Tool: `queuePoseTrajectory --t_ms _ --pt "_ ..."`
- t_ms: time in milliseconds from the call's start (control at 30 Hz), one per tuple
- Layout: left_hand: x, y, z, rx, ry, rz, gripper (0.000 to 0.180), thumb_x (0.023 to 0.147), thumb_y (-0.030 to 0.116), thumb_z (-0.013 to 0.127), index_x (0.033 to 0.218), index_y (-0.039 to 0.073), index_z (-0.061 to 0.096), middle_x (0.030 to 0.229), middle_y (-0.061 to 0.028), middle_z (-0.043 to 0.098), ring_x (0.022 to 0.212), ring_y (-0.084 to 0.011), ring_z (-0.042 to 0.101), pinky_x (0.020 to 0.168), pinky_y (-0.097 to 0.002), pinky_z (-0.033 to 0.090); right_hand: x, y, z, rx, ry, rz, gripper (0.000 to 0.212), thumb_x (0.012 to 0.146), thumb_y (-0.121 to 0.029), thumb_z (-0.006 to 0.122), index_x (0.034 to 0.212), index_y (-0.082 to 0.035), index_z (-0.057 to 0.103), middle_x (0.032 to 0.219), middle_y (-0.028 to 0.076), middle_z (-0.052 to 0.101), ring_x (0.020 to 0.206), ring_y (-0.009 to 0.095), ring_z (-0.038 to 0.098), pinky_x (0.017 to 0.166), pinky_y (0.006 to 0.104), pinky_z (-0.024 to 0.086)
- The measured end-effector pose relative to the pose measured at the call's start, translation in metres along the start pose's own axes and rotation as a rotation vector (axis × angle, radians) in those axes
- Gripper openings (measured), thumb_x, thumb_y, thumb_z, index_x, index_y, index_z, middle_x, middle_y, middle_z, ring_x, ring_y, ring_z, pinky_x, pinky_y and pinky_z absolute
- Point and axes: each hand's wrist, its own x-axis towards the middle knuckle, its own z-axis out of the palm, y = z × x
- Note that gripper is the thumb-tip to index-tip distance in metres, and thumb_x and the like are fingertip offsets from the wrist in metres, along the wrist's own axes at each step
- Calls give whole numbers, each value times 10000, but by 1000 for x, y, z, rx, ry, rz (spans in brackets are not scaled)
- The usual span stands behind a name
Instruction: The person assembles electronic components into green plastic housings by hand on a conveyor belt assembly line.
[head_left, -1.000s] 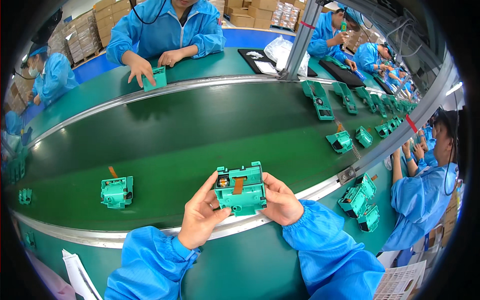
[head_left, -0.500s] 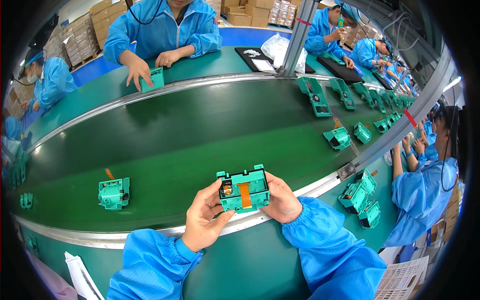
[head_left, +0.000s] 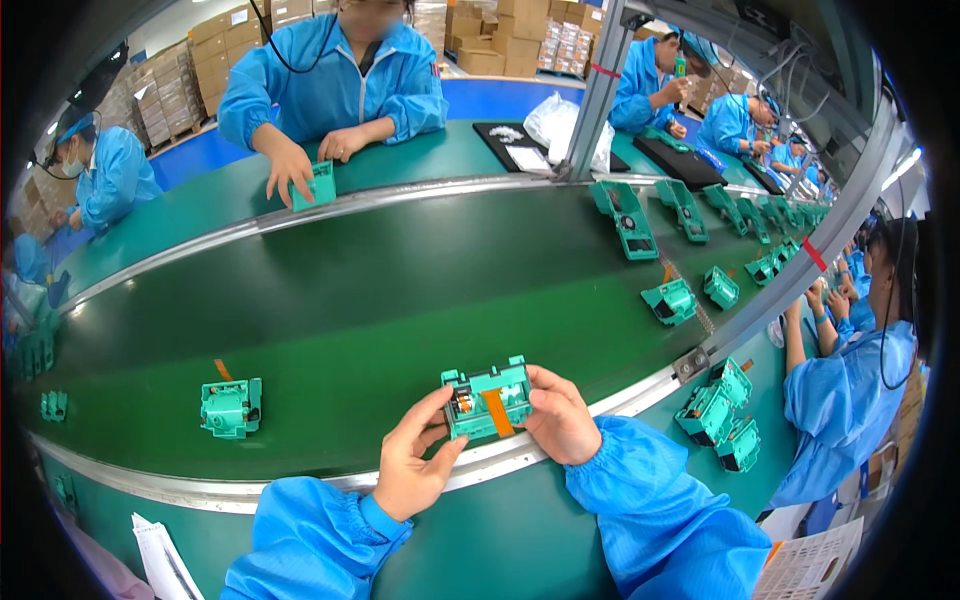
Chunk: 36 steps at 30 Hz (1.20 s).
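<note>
Currently held: a green housing (head_left: 482, 383), over the belt's (head_left: 340, 330) near edge, with a metal rail (head_left: 490, 470) towards 6 o'clock.
Grip: clamped on both ends of the housing, the left hand (head_left: 415, 460) at 8 o'clock, the right hand (head_left: 565, 418) at 3, mostly by fingers and thumbs.
Orange ribbon (head_left: 497, 412): lies across the opening to the 6 o'clock edge; a thumb sliding inward could crease or tug it. Whether its lower end is loose is hard to tell.
Shiny part (head_left: 464, 402): sits inside at 9 o'clock, where the left fingertips might knock it.
Rail: hard metal; a slackened thumb could let the housing tip against it.
Housing cluster (head_left: 712, 412): on the counter (head_left: 480, 540), at 3 o'clock, pieces crowded together; a stray right elbow could shove them.
</note>
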Motion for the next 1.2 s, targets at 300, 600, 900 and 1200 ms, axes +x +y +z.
queuePoseTrajectory --t_ms 300,600,900,1200 --pt "-1 9 1 76 -7 -50 615 719 -141 575 1275 -2 353 1171 -98 454 982 -166 502 852 -319 468 -3 0 5 40 17 16 364 862 -100 404 1195 44 418 1107 134 530 1001 215 532 849 383 444" --pt "1 10 -1 33 -45 -113 653 738 -108 585 1314 15 304 1175 -109 459 961 -167 524 826 -305 473 -1 -1 6 -7 67 21 331 894 -166 419 1157 32 450 1041 105 558 944 190 557 803 356 474" --pt "2 8 1 3 -54 -105 662 748 -112 568 1328 18 277 1177 -141 455 974 -172 526 830 -301 456 -2 -3 8 -76 111 1 406 872 -246 457 1151 48 448 1061 117 565 968 199 554 829 348 452" --pt "1 10 0 8 -57 -91 661 749 -114 562 1329 20 275 1188 -138 450 972 -169 526 838 -302 452 -4 -2 9 -26 85 -21 323 899 -153 418 1147 51 447 1012 105 556 917 165 552 781 318 477"
